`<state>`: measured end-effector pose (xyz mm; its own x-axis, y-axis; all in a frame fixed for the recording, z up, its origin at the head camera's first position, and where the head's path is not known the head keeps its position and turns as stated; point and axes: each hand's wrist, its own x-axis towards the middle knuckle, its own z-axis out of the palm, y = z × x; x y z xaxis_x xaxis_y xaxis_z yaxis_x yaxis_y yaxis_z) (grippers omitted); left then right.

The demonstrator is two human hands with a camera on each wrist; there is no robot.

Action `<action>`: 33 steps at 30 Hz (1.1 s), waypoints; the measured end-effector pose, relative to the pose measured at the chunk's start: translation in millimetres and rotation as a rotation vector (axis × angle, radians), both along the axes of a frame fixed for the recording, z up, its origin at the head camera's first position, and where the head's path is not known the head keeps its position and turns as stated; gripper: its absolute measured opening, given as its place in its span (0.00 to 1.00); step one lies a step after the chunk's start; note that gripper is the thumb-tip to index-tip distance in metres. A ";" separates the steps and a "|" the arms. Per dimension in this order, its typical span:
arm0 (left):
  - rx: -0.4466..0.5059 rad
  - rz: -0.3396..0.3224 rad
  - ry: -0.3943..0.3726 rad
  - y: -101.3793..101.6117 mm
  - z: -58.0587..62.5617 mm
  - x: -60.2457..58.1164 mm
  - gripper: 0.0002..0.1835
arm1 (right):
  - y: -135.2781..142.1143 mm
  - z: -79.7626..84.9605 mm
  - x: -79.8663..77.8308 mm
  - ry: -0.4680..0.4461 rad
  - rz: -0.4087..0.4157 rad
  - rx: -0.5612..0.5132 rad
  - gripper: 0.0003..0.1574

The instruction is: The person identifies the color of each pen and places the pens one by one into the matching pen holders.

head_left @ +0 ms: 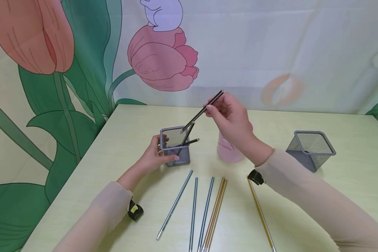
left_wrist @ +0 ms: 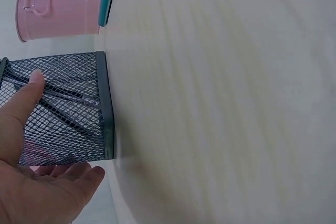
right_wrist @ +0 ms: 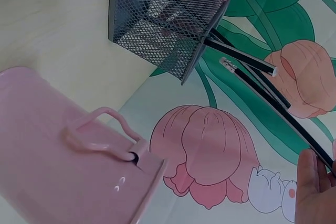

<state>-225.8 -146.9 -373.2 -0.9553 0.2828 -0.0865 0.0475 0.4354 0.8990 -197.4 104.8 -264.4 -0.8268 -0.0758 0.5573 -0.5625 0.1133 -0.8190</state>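
My left hand (head_left: 149, 154) holds a grey mesh pencil holder (head_left: 173, 138), thumb on one side and fingers on the other. Two black pencils (head_left: 190, 133) lean inside it, their upper ends jutting past the rim. Above and to the right, my right hand (head_left: 234, 120) pinches another black pencil (head_left: 200, 113) between thumb and fingers. That pencil slants down left, its eraser end at the holder's opening. In the right wrist view the eraser end (right_wrist: 228, 64) appears just outside the rim, beside the standing pencils. The left wrist view shows the holder's mesh side (left_wrist: 63, 124) under my thumb.
A pink bucket (head_left: 228, 152) with a small handle stands behind my right wrist. Farther right is a second mesh holder (head_left: 315, 154). In front lie three blue pencils (head_left: 175, 203), gold pencils (head_left: 216, 213) side by side, and one gold pencil (head_left: 260, 213) apart.
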 end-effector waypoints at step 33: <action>0.008 0.006 -0.010 -0.9 -0.1 0.0 0.44 | -10.0 -20.1 -2.7 -0.079 0.031 0.253 0.09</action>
<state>-225.9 -147.8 -373.3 -0.9560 0.2777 -0.0943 0.0354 0.4284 0.9029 -200.1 94.8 -284.5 -0.8621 -0.2306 0.4512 -0.5042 0.3033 -0.8086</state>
